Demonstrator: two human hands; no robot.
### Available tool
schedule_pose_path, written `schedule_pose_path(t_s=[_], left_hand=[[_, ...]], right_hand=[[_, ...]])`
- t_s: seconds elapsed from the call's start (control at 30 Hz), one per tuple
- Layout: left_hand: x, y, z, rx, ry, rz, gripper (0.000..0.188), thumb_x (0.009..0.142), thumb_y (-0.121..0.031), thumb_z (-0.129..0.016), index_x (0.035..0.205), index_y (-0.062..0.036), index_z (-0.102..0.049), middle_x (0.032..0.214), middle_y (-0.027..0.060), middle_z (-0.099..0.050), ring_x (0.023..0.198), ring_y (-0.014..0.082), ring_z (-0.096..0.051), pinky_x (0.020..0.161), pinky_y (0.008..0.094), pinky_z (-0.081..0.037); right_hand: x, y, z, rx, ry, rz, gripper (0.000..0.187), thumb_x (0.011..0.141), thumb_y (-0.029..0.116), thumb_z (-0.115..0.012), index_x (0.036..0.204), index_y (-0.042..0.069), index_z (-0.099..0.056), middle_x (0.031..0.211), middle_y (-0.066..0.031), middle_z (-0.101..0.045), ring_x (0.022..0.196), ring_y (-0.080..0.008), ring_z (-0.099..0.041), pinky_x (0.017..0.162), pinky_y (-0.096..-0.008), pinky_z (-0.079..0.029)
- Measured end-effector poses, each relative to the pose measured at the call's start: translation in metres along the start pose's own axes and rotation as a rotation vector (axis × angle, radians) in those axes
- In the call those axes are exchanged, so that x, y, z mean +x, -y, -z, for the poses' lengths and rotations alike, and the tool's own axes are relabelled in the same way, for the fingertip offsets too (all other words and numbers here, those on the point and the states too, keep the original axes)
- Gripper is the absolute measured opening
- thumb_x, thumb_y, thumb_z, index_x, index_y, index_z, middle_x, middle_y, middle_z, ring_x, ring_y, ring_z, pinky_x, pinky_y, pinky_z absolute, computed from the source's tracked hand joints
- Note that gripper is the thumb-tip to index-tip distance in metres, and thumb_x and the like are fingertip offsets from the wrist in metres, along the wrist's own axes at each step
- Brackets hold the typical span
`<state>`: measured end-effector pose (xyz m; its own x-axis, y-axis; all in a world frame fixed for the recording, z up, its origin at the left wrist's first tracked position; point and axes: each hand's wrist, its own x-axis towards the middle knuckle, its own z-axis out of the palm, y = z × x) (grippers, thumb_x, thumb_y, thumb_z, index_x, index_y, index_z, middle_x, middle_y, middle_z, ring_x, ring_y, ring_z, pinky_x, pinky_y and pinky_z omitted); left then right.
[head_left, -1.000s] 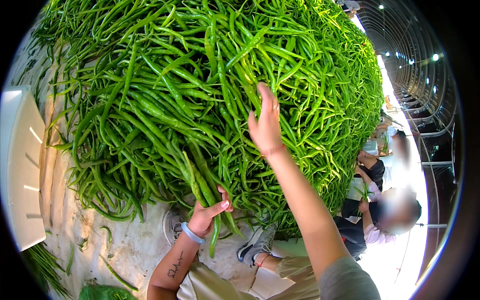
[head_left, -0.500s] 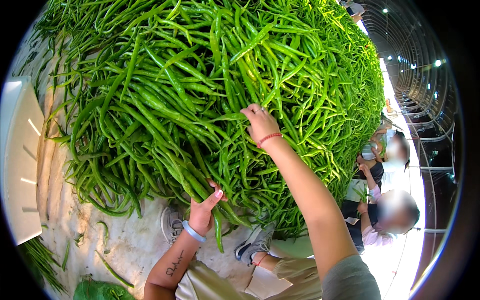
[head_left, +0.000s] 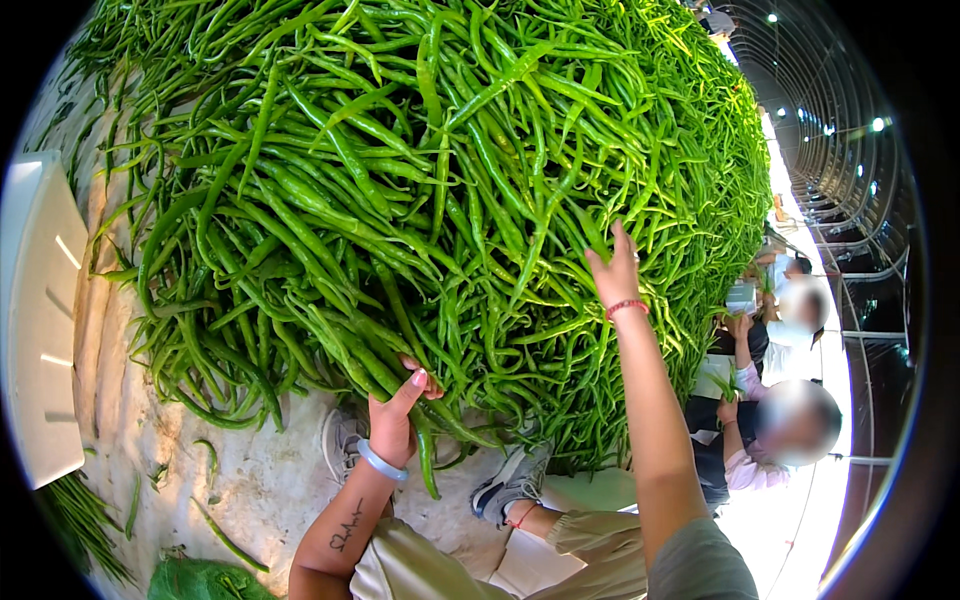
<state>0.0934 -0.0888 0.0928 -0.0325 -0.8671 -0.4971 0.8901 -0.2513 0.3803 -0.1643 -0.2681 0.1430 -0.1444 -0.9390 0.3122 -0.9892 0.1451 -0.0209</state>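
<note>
Head view: I see the right hand (head_left: 618, 273) has swung out to 3 o'clock, fingers spread over the heap (head_left: 480, 150) toward 12, contact unclear; the left hand (head_left: 398, 412) at 7 stays wrapped round peppers (head_left: 372, 370), keeping them gathered meanwhile.

No readable lettering or numbers.

Pepper heap (head_left: 480, 190) bars low passage; above seems free.
</note>
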Motion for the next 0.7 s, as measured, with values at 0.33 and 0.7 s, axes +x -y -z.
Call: schedule_pose_path(t_s=[0.33,0.7], left_hand=[[-0.001,-0.008,0.007,-0.085,0.061,0.01,0.024,0.076,-0.018,-0.061,0.088,-0.0064,-0.044,0.068,0.0049,-0.045,0.063,0.0158,-0.045,0.062,0.0315,-0.04],[0.005,-0.008,0.008,-0.188,-0.027,-0.002,0.025,0.074,-0.006,-0.06,0.095,-0.0041,-0.046,0.08,0.0068,-0.05,0.074,0.0193,-0.051,0.069,0.0337,-0.044]], right_hand=[[0.003,0.048,-0.028,-0.264,0.346,0.534,0.029,0.073,0.0,-0.051,0.094,0.016,-0.062,0.118,-0.011,-0.046,0.105,-0.028,-0.046,0.087,-0.0338,-0.039],[0.007,0.05,0.051,0.441,-0.099,0.596,0.014,0.067,0.01,-0.069,0.078,0.006,-0.061,0.117,-0.0104,-0.049,0.109,-0.0289,-0.044,0.093,-0.0383,-0.034]])
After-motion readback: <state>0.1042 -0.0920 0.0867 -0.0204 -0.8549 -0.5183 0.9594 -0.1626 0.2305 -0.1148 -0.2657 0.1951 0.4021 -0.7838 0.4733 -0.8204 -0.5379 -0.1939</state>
